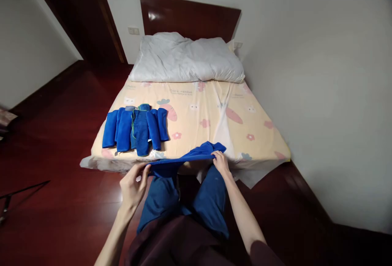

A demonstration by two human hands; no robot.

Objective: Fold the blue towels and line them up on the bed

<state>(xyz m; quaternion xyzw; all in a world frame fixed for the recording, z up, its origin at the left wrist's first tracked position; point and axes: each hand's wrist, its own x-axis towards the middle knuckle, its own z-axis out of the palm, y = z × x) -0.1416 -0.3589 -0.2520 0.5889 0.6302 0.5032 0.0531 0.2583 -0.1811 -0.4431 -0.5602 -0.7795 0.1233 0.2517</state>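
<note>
A blue cloth [196, 153] is stretched between my two hands at the near edge of the bed. My left hand [133, 184] pinches its left end, just off the mattress edge. At the other end, my right hand [220, 162] grips the cloth's near edge, over the sheet. Part of the cloth lies bunched on the bed beyond my right hand, and part hangs down by my left leg. To the left on the bed lie several folded or rolled blue cloths [124, 131], side by side; one darker cloth [141, 131] has green edging.
The bed has a pale yellow sheet [196, 115] printed with carrots and flowers. A white quilt [190, 59] is piled against the dark wooden headboard [190, 14]. White wall [321, 94] stands to the right. A thin black stand [24, 190] is on the red floor [70, 135] at left.
</note>
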